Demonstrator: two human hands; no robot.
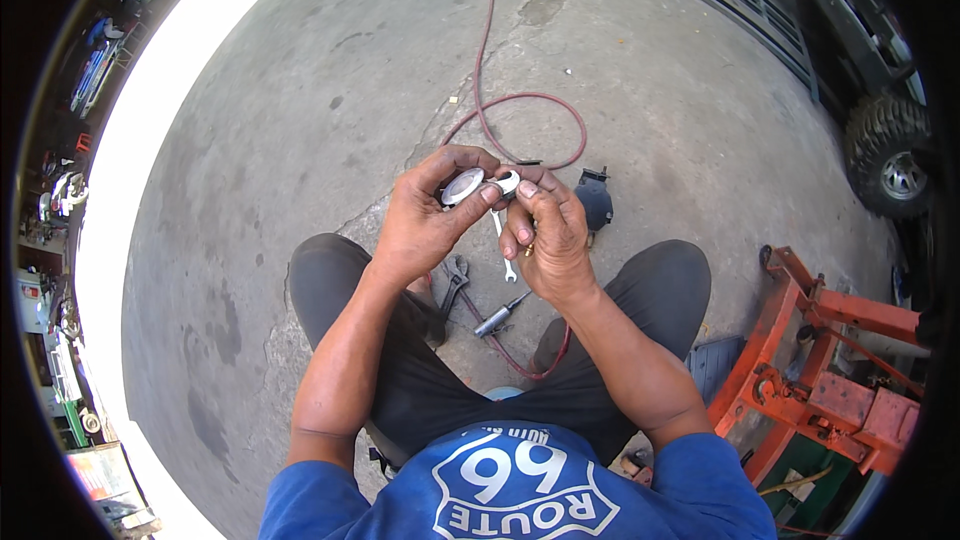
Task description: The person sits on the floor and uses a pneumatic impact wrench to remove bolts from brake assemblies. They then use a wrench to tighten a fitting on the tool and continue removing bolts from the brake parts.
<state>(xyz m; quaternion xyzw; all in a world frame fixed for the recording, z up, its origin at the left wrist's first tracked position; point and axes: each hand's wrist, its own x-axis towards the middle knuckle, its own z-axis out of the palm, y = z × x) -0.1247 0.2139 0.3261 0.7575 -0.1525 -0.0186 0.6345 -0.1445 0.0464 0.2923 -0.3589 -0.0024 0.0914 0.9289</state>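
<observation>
Nearest, a blue shirt (520, 485); beyond it, the concrete floor (250, 190). Above the latter, well in from its bright left edge, the left hand (418, 218) grips a round silvery part (462, 186) between thumb and fingers; just beside it, the right hand (555, 235) pinches a small curved pale piece (511, 182). A slack pinch, judging by the small hold, could drop the latter.

1 view: your head cam, left of 2 fisheyes, upright, looking steeply down from above your fingers (545, 206). Fingers near, about mid-frame; your shirt (340, 512) below them at lower edge; floor (300, 110) beyond them, rim edges bent.
</observation>
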